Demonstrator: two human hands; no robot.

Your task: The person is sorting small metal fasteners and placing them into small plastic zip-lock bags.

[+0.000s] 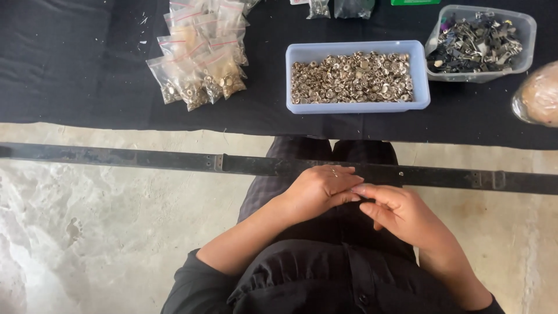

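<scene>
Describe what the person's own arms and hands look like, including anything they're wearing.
Both forearms are bare. The left hand wears a thin ring on one finger; the right hand shows no jewellery. Black sleeves are pushed up near the elbows, part of a black buttoned top. No gloves, watch or markings show.

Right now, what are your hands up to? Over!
Left hand and right hand together over lap, fingertips touching, nothing visible held. Pale blue plastic tray of small brass rings ahead, untouched. Dark metal bar crosses between.
</scene>
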